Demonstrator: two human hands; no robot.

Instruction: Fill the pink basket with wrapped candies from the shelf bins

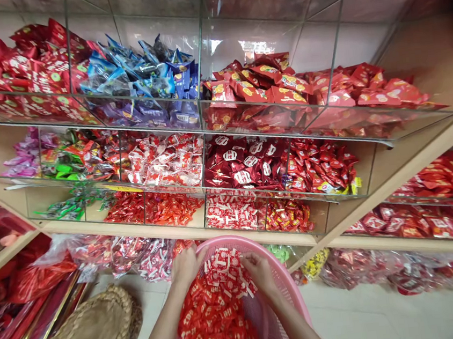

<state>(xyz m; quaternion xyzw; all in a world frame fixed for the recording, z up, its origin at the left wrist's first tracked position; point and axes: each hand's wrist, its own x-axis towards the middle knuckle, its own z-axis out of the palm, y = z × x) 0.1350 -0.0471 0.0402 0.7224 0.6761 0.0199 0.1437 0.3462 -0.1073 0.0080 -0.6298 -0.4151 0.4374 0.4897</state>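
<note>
A pink plastic basket [293,286] stands low in front of me, below the shelves. In it lie many red-wrapped candies [214,327], with a heap of smaller red-and-white wrapped candies [224,269] at its far end. My left hand [186,268] is closed over the basket's left rim, thumb uppermost. Inside the right side, my right hand [257,271] touches the edge of the small candies, its fingers curled together. Whatever is between those fingertips is too small to make out.
Ahead rise wooden shelves with clear bins of wrapped sweets, among them red-and-white candies [231,212] in the lowest row. A round woven stool [89,329] stands on the floor at left. Bagged candies [366,265] lie under the right shelf.
</note>
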